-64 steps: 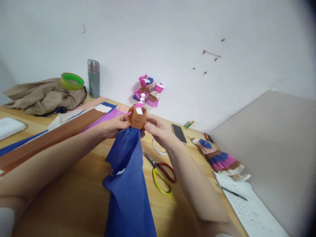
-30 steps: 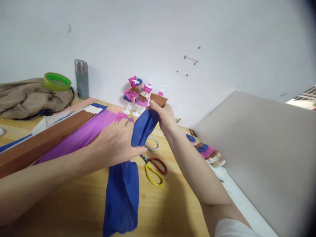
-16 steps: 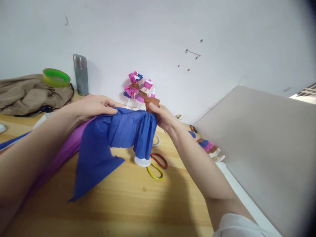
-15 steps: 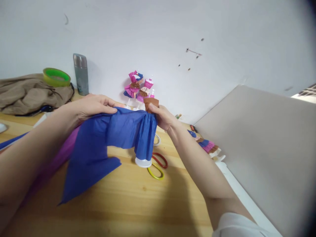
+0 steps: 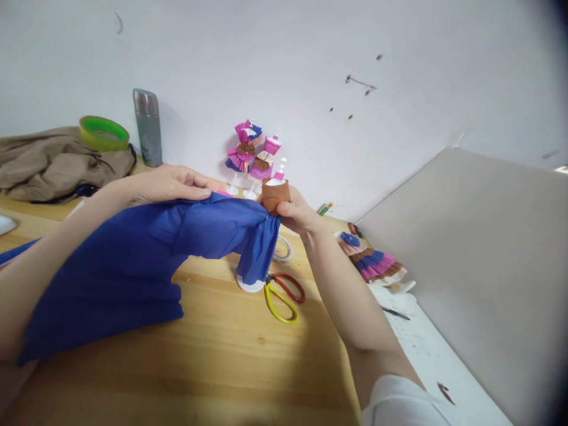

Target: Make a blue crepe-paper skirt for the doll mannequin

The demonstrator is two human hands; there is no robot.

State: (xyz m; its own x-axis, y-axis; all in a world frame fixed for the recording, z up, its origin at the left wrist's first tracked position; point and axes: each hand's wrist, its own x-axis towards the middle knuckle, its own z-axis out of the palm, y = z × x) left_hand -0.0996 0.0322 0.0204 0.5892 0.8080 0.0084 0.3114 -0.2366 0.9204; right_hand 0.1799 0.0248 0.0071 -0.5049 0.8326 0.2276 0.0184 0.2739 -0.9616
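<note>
A long sheet of blue crepe paper [image 5: 119, 266] stretches across the table, its upper edge pinched in my left hand [image 5: 171, 184], thumb on top. The sheet's right end hangs in gathered folds round a miniature dress form [image 5: 275, 196]. This form has a brown bodice, a pink top band and a white knob, and its white round base [image 5: 249, 286] shows under the folds. My right hand [image 5: 300, 212] is wrapped round the form's waist, the thumb pressing where blue meets brown. Some fingers are hidden behind it.
Scissors [image 5: 284, 299] with red and yellow handles and a tape roll [image 5: 284, 249] lie by the base. Dressed miniature forms [image 5: 246, 151] stand at the wall. Left are a flask [image 5: 148, 130], green tape [image 5: 104, 133] and brown cloth [image 5: 57, 163]. Another striped dress [image 5: 375, 260] lies right.
The brown bodice and white knob show more fully above my right hand. The blue paper has swung left and spread under my left forearm, covering the purple sheet. The view has shifted slightly.
</note>
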